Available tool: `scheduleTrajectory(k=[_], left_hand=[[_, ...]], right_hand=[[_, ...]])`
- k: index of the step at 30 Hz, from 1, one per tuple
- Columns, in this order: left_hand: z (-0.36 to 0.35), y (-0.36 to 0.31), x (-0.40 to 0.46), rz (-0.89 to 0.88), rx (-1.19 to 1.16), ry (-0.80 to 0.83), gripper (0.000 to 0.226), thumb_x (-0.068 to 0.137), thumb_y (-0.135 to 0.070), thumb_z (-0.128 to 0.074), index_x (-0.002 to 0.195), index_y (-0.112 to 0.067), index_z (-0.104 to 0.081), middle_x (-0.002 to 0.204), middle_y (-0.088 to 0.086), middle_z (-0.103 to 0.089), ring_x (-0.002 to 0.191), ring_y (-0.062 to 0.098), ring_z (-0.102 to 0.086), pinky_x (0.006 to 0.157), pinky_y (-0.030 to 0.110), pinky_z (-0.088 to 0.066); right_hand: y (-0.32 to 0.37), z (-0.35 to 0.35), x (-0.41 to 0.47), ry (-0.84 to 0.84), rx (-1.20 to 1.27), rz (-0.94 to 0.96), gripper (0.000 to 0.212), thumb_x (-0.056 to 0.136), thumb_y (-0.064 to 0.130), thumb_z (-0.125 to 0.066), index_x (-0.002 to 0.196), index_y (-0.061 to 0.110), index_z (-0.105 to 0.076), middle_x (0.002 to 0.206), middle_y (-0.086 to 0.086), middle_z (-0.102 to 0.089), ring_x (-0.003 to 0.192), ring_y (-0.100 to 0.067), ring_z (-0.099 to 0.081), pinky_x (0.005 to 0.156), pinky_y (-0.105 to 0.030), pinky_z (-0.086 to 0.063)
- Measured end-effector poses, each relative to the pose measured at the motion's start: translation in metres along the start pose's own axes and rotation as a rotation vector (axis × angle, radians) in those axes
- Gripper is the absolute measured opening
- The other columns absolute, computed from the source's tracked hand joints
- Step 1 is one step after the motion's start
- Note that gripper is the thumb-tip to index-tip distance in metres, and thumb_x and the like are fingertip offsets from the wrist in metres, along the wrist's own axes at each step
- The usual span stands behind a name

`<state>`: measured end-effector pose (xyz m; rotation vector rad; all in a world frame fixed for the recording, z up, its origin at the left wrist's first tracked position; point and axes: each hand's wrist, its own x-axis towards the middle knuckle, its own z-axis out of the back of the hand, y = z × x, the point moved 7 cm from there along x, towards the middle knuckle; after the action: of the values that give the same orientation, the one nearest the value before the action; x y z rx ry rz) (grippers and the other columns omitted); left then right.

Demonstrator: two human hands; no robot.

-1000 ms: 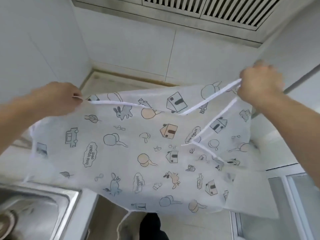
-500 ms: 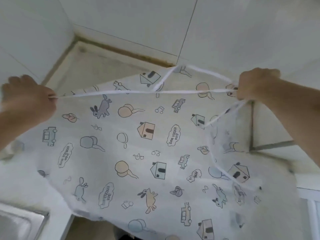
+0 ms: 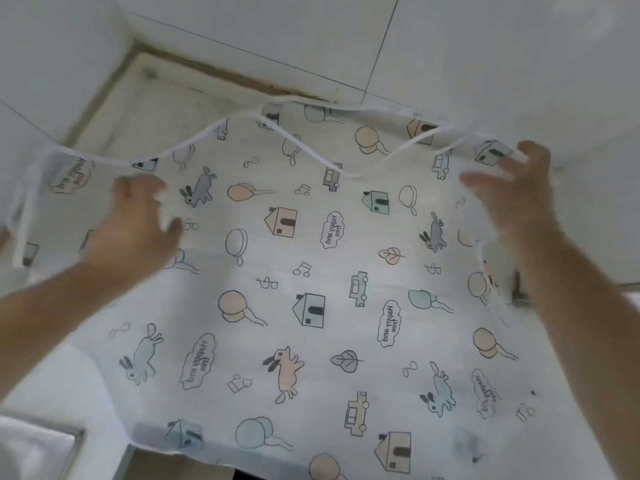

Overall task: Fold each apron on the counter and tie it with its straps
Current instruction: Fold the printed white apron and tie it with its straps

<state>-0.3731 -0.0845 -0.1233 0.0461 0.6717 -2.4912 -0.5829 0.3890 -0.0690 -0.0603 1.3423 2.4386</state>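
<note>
A thin white apron [image 3: 311, 289], printed with rabbits, houses, cars, balloons and "Happy and free" speech bubbles, lies spread across a pale kitchen counter [image 3: 145, 98]. Its near edge hangs over the counter's front. The lettering reads mirrored, so the printed face is probably turned down. Along the far edge, narrow white straps [image 3: 304, 150] trail in loose waves over the fabric, not pulled tight and not tied.

The left hand [image 3: 138, 223] is over the apron's left part, fingers spread and fairly straight, gripping nothing. Motion blur hides whether the palm touches the cloth. The right hand [image 3: 516, 188] is at the far right corner, fingers extended toward the left, with a strap passing just beside them. Blur makes it unclear whether anything is pinched, but no closed grasp shows.

Both hands sit wide apart near the upper corners, which looks like smoothing the sheet flat so the first fold can go in cleanly. Folding has not begun, and the straps will need gathering clear of the fold lines.

White wall tiles [image 3: 485, 57] rise behind the counter, meeting it along a stained brown seam. The corner of a steel sink [image 3: 65, 441] shows at bottom left.
</note>
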Motion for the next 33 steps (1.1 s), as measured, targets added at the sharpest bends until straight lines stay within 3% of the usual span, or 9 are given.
scheduleTrajectory(k=[4, 6, 9, 14, 18, 22, 26, 29, 33], left_hand=[[-0.068, -0.030, -0.082, -0.289, 0.128, 0.451, 0.076, 0.084, -0.065, -0.071, 0.147, -0.033, -0.041, 0.152, -0.006, -0.021, 0.126, 0.018, -0.047, 0.108, 0.048, -0.046], [-0.096, -0.005, -0.092, -0.353, 0.303, 0.578, 0.104, 0.077, -0.085, -0.060, 0.160, -0.045, -0.013, 0.164, -0.007, 0.001, 0.155, 0.020, -0.010, 0.127, 0.057, -0.013], [-0.107, 0.024, -0.095, -0.465, 0.400, 0.571, 0.119, 0.074, -0.090, -0.055, 0.162, -0.048, 0.013, 0.169, -0.013, 0.023, 0.154, 0.010, 0.031, 0.125, 0.060, 0.010], [-0.087, 0.025, -0.108, -0.448, 0.371, 0.422, 0.095, 0.083, -0.066, -0.072, 0.160, -0.041, -0.022, 0.165, 0.000, -0.011, 0.155, 0.030, -0.011, 0.126, 0.060, -0.014], [-0.085, 0.006, -0.174, -0.747, 0.315, 0.319, 0.072, 0.082, -0.035, -0.085, 0.144, -0.022, -0.052, 0.136, 0.004, -0.044, 0.111, 0.025, -0.054, 0.097, 0.046, -0.053], [-0.096, 0.026, -0.241, -0.851, 0.324, 0.456, 0.071, 0.084, -0.063, -0.067, 0.143, -0.029, -0.047, 0.135, -0.004, -0.042, 0.113, 0.017, -0.052, 0.096, 0.035, -0.051], [-0.105, 0.044, -0.259, -0.767, 0.428, 0.449, 0.093, 0.068, -0.077, -0.070, 0.145, -0.030, -0.044, 0.139, -0.003, -0.045, 0.123, 0.027, -0.049, 0.101, 0.047, -0.047], [-0.109, 0.047, -0.262, -0.748, 0.535, 0.370, 0.102, 0.060, -0.068, -0.086, 0.142, -0.022, -0.047, 0.138, 0.007, -0.050, 0.122, 0.038, -0.051, 0.099, 0.056, -0.048], [-0.118, 0.057, -0.271, -0.677, 0.655, 0.419, 0.126, 0.052, -0.084, -0.067, 0.153, -0.014, -0.038, 0.151, 0.014, -0.041, 0.139, 0.045, -0.039, 0.112, 0.074, -0.025]], right_hand=[[-0.076, -0.050, -0.152, 0.330, -0.600, 0.614, 0.058, 0.092, 0.040, -0.055, 0.145, 0.018, -0.047, 0.147, -0.007, -0.042, 0.129, -0.024, -0.051, 0.108, -0.041, -0.046], [-0.143, -0.055, -0.175, 0.476, -0.878, 0.522, 0.066, 0.093, 0.061, -0.051, 0.153, 0.036, -0.038, 0.163, -0.002, -0.024, 0.152, -0.028, -0.027, 0.119, -0.055, -0.035], [-0.203, -0.015, -0.159, 0.411, -0.988, 0.233, 0.090, 0.088, 0.074, -0.056, 0.160, 0.051, -0.008, 0.171, 0.013, 0.004, 0.160, -0.022, 0.001, 0.122, -0.063, -0.019], [-0.221, 0.038, -0.148, 0.188, -0.780, -0.226, 0.090, 0.084, 0.057, -0.066, 0.156, 0.037, -0.016, 0.170, 0.001, -0.005, 0.157, -0.028, -0.009, 0.120, -0.062, -0.025], [-0.218, 0.039, -0.196, 0.162, -0.950, -0.036, 0.087, 0.086, 0.043, -0.072, 0.157, 0.023, -0.025, 0.160, -0.015, -0.020, 0.145, -0.040, -0.029, 0.111, -0.058, -0.040], [-0.201, 0.022, -0.294, 0.108, -0.973, 0.436, 0.057, 0.079, 0.033, -0.080, 0.122, 0.008, -0.052, 0.115, -0.011, -0.045, 0.101, -0.034, -0.053, 0.081, -0.047, -0.054], [-0.236, -0.009, -0.369, 0.389, -1.138, 0.420, 0.103, 0.063, 0.070, -0.078, 0.143, 0.015, -0.043, 0.140, -0.014, -0.042, 0.132, -0.039, -0.044, 0.098, -0.056, -0.044], [-0.256, -0.014, -0.384, 0.431, -1.283, 0.339, 0.125, 0.058, 0.052, -0.092, 0.157, 0.014, -0.027, 0.153, -0.025, -0.032, 0.144, -0.047, -0.031, 0.109, -0.068, -0.032], [-0.240, -0.015, -0.377, 0.354, -1.139, 0.472, 0.055, 0.081, 0.018, -0.072, 0.133, 0.016, -0.055, 0.132, -0.010, -0.050, 0.124, -0.038, -0.052, 0.094, -0.050, -0.051]])
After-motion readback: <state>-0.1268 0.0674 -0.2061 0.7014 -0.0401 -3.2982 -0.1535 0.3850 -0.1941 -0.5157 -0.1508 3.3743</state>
